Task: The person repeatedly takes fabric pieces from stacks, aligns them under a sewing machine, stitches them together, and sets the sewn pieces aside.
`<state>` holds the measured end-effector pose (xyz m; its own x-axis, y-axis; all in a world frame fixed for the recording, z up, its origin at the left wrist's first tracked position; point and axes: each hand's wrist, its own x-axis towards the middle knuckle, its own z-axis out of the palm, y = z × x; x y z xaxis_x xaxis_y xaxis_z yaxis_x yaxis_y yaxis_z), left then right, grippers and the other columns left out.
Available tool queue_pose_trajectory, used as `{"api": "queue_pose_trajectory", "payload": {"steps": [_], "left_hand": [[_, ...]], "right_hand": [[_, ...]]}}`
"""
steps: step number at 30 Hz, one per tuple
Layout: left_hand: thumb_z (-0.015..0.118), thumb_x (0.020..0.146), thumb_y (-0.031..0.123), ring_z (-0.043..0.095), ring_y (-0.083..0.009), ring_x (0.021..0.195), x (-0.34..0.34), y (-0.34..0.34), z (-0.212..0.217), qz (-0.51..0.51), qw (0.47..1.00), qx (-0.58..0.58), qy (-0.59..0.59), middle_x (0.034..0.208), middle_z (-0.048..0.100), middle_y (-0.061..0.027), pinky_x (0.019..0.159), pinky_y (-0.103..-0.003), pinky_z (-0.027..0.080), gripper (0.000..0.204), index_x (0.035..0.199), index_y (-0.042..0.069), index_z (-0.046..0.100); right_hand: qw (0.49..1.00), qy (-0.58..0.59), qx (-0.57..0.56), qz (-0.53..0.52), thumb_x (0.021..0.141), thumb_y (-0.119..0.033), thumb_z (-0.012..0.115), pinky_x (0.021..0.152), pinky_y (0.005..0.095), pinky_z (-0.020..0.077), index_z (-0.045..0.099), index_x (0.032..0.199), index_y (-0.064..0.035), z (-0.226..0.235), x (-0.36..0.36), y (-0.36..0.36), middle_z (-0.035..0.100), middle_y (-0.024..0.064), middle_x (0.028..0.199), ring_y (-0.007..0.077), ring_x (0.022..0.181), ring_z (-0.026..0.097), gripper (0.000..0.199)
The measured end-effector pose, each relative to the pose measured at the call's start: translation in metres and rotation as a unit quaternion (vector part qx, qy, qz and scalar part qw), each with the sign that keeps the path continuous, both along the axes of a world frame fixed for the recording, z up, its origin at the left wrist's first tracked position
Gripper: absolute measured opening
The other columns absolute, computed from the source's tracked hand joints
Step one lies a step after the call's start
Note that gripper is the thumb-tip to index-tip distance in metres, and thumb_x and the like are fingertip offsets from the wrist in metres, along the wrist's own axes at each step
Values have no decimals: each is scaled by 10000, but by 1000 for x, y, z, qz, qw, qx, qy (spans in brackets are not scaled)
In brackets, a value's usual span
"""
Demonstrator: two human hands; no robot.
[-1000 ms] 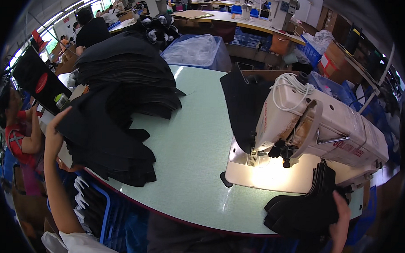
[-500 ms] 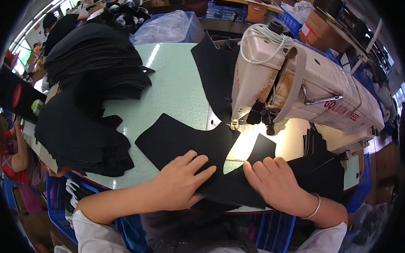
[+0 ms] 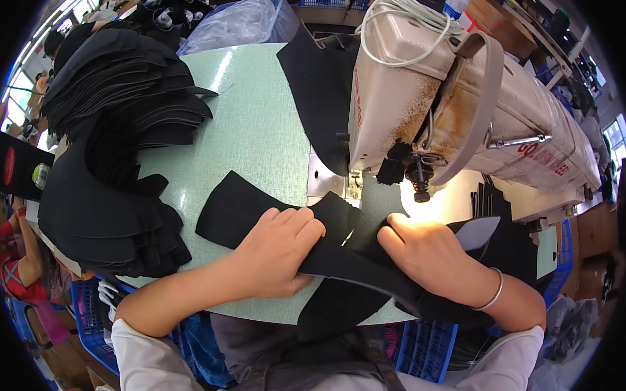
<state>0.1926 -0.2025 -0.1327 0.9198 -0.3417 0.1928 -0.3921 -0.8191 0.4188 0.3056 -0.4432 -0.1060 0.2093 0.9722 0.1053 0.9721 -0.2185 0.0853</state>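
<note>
Fabric (image 3: 271, 215): flat on table (image 3: 260, 125), before sewing machine (image 3: 427, 82).
Left hand (image 3: 273, 253): fingers together, pressing fabric.
Right hand (image 3: 428, 255): curled, pinching fabric edge.
Stack (image 3: 115, 140): left, apart.
Change: both hands closer to needle.

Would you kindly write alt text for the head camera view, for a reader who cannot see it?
Left hand and right hand press black fabric pieces flat on a pale green table, just before a cream sewing machine. A tall stack of black cut pieces lies at the left.
</note>
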Motion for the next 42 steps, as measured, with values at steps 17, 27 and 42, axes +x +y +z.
{"api": "queue_pose_trajectory", "payload": {"steps": [17,27,42], "left_hand": [[653,656,59,365,-417,1349,5,-37,-11,55,992,110,-34,1385,431,-250,1082,-511,341,692,1318,-53,484],[545,830,144,450,-422,1285,4,-40,-16,57,994,82,-38,1370,429,-316,1026,-479,415,525,1302,-79,488],[650,706,128,454,-398,1275,8,-41,-16,70,994,71,-47,1345,465,-248,1020,-468,405,609,1287,3,519]], "right_hand": [[998,45,-37,-17,780,-178,612,1011,491,419,535,1264,83,-14,-14,-4,515,262,1332,444,1228,496,555],[996,57,-52,33,817,-167,512,1000,459,430,515,1286,111,-10,-11,-3,492,300,1344,388,1142,534,546],[996,84,-24,1,773,-154,660,982,452,457,577,1224,39,-10,-9,-1,545,214,1308,395,1195,535,497]]}}
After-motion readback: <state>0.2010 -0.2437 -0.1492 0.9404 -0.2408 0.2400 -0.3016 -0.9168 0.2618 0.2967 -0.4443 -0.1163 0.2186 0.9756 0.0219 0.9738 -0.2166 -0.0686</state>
